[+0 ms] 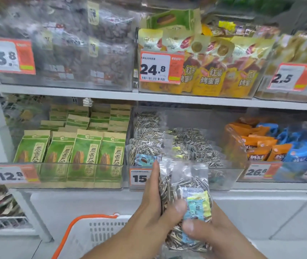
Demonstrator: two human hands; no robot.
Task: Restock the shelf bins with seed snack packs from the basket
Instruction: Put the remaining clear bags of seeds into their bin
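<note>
Head view, the only one. I hold one clear seed snack pack (184, 202) upright in front of the middle bin (223, 176) on the lower shelf (93, 190), its top at the bin's front edge and not yet inside. My left hand (152, 208) grasps the pack's left side, fingers laid up along it and thumb curled over the front. My right hand (210, 228) grasps the lower right of the pack, thumb pressed on the blue and yellow label. The pack is clear of the basket (93, 232), whose white wall and orange handle show at the bottom edge, below my wrists; its contents are hidden, so I cannot tell how many packs remain. The middle bin already carries several like packs of striped seeds, stacked toward its left side and back, with open room at its front right corner. Judgement: restocking is partly done; this pack is yet to be placed, and the remaining count is unknown.
</note>
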